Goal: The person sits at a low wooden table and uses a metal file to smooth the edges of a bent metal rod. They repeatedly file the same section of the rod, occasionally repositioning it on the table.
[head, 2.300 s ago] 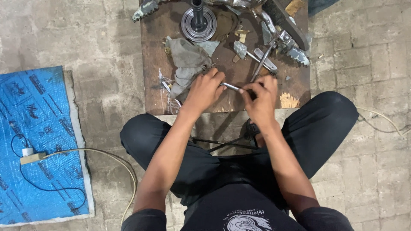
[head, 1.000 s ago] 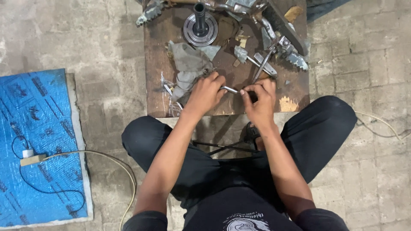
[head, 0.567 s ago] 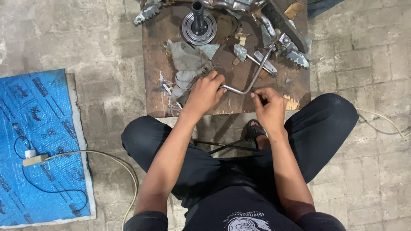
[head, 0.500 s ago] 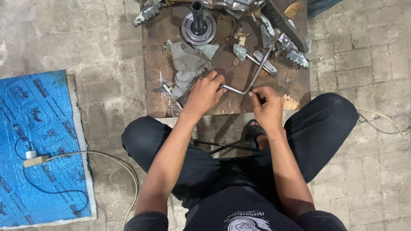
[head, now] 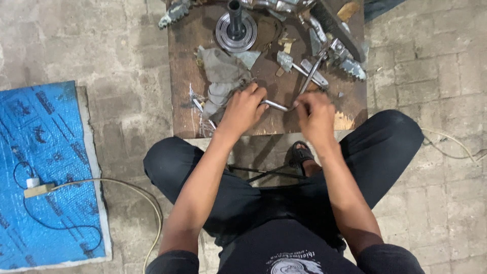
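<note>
Centre frame, over the worn brown wooden board [head: 182, 76], the left hand [head: 243, 109] clamps one end of the bent chrome metal rod [head: 276, 105] to steady it while the right hand [head: 315, 117] pinches its bend, grey rag [head: 223, 73] alongside

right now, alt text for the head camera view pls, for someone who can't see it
Seen from above, a seated person's left hand grips one end of a bent metal rod on a low wooden board, while the right hand pinches its bend. A grey rag and metal parts lie beyond; a blue mat lies left.
</note>
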